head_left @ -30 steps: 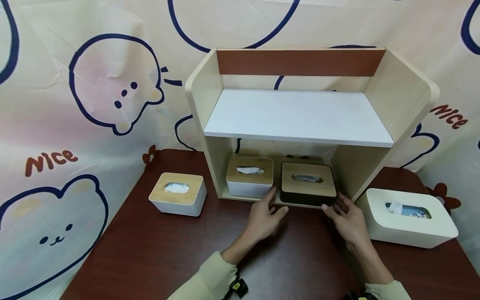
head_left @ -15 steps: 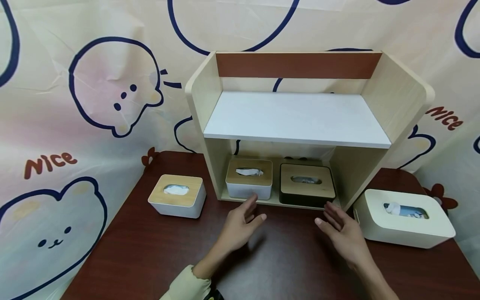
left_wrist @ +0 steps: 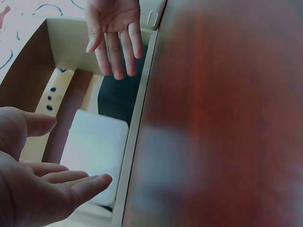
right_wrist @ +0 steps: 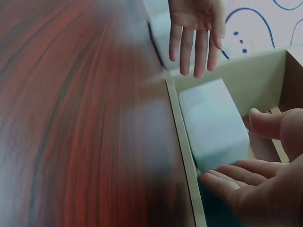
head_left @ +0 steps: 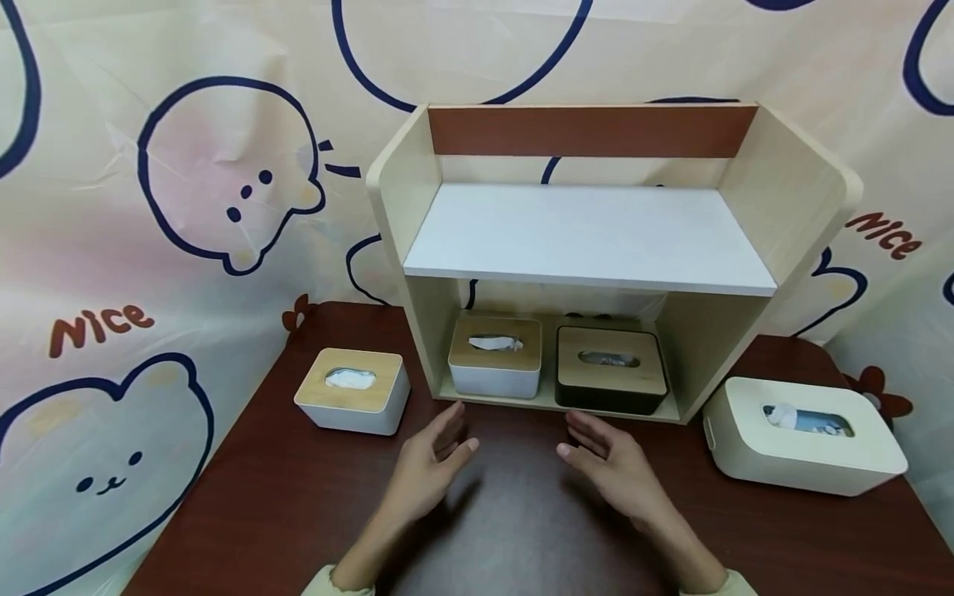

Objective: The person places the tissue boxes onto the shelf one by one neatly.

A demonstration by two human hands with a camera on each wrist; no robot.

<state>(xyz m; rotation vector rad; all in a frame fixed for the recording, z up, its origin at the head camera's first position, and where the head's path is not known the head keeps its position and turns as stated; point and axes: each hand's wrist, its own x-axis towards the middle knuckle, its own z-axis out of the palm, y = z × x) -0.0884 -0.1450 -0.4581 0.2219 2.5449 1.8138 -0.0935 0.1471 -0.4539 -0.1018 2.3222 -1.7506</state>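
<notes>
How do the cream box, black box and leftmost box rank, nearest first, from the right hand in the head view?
1. Black box: ahead, inside the shelf
2. Cream box: right, on the table
3. Leftmost box: left, same table

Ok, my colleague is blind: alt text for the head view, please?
A person's left hand and right hand, both empty, are held over a brown table before a shelf unit. Low inside it stand a white tissue box and a black box; another white box stands left of the unit, a cream box right.
</notes>
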